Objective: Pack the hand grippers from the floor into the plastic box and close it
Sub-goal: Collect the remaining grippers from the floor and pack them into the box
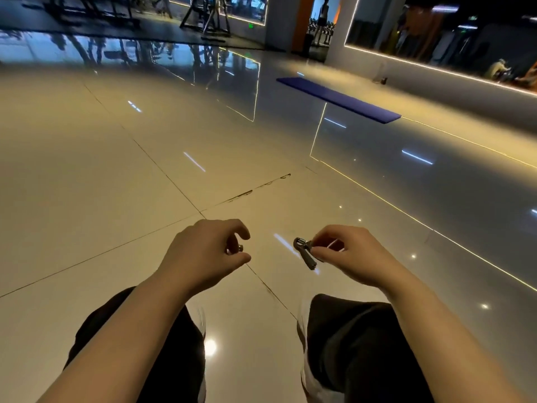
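Observation:
My right hand (345, 254) pinches a dark hand gripper (305, 253) by its upper end, with the metal coil toward the left and one handle hanging down above the floor. My left hand (203, 251) has its fingers curled round a second hand gripper (236, 248); only a small metal part shows between thumb and fingers. Both hands are held in front of my knees, a short way apart. No plastic box is in view.
A glossy tiled floor (145, 170) spreads ahead. A blue exercise mat (340, 100) lies far ahead on the right. Gym machines (209, 16) stand at the back, and mirrored walls with light strips run along the right. My dark trouser legs (348, 344) fill the bottom.

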Tool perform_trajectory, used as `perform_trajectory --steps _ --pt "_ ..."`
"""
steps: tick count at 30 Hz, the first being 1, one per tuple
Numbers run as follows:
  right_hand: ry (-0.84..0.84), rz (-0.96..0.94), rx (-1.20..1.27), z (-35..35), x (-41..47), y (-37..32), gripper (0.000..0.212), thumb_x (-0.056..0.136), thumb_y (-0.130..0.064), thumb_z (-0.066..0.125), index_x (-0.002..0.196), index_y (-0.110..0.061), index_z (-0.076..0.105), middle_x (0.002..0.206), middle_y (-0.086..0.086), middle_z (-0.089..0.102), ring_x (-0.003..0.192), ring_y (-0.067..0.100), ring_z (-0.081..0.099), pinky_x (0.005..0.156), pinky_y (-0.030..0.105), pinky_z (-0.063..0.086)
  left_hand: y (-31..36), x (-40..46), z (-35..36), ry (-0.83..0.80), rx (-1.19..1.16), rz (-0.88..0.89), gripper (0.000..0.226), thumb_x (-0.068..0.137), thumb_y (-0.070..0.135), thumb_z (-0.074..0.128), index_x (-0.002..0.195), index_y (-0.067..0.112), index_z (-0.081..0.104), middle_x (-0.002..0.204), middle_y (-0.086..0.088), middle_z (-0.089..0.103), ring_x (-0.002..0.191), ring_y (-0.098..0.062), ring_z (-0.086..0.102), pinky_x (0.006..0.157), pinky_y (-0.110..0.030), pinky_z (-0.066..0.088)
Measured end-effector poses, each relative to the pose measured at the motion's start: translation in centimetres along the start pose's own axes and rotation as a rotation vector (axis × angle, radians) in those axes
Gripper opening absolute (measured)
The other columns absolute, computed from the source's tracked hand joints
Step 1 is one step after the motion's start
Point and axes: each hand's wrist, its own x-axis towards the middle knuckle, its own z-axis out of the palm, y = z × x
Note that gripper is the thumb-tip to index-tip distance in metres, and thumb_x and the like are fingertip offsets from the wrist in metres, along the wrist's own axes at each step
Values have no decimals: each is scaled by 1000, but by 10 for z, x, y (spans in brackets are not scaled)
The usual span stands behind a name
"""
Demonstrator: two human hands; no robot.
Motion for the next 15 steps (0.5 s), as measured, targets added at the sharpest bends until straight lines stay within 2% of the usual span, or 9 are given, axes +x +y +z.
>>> perform_trajectory --steps 2,3,5,8,11,15 --pt "11 101 107 -1 25 19 6 86 -26 64 91 -22 65 87 -3 68 75 18 64 66 31 52 -5 20 2 -9 25 -24 23 78 42 66 99 40 58 73 22 59 76 2 55 60 -23 41" --pt "-16 110 76 0 38 29 7 85 -26 65 91 -22 65 87 -2 67 74 18 63 62 29 50 -6 31 4 -11 31 -29 24 78 42 65 101 40 58 75 22 59 78 1 55 63 -24 43" --pt "-111 106 -62 -1 63 41 10 84 -29 65 93 -25 64 91 -8 64 74 7 60 58 19 42 -5 57 11 -19 53 -14 26 80 40 64 105 38 57 84 21 58 86 -1 53 69 -25 44" --pt "-233 78 -64 2 89 51 17 84 -34 64 99 -26 63 91 -16 59 78 4 59 63 17 44 -6 96 25 -86 178 28 30 82 40 59 112 37 53 94 19 51 90 -3 46 67 -24 38" --pt "-437 44 -260 8 114 67 25 85 -36 63 107 -25 60 86 -16 52 81 7 54 69 20 44 -12 131 43 -163 300 36 31 86 43 55 115 36 50 94 18 47 88 -4 40 62 -24 32" --pt "-552 87 -389 9 164 97 27 87 -37 58 110 -24 58 94 -9 50 87 13 53 72 25 44 -32 172 66 -247 377 19 29 88 45 51 115 33 51 100 15 51 91 -7 44 64 -25 31"
